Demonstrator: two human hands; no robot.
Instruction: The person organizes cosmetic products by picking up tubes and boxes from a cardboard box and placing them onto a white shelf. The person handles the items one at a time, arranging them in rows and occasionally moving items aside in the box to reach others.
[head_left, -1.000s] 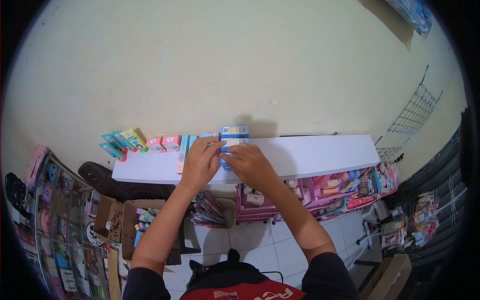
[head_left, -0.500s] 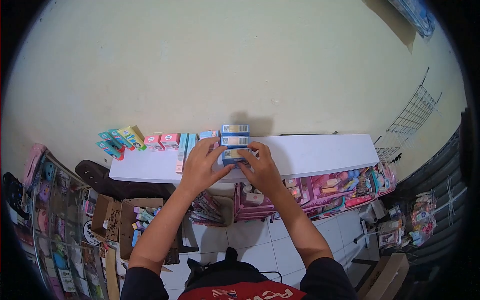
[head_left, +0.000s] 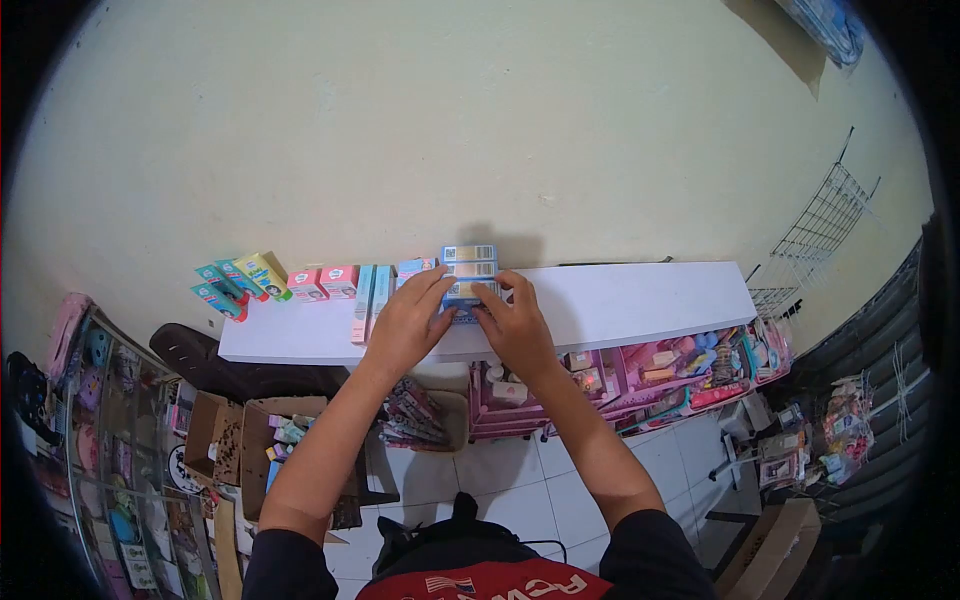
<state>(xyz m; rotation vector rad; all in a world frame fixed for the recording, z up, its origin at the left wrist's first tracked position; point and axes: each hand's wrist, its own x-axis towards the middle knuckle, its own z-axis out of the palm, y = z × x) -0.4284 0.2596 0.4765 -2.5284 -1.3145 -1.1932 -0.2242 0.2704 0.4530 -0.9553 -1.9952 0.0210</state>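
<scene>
Blue box lies between the hands, long axis along shelf — left hand and right hand equally near, fingers clamped on its ends.

Blue boxes: mid-blue with white label panels printed with black code squares and bars; pink boxes with white print; teal boxes beside a yellow-green box; slim boxes in pale blue and peach-pink. Shelf: plain white, against a cream wall. Below: white floor tiles with dark grout lines, pink display rack, brown cardboard carton, black sleeves, red garment with white lettering.
</scene>
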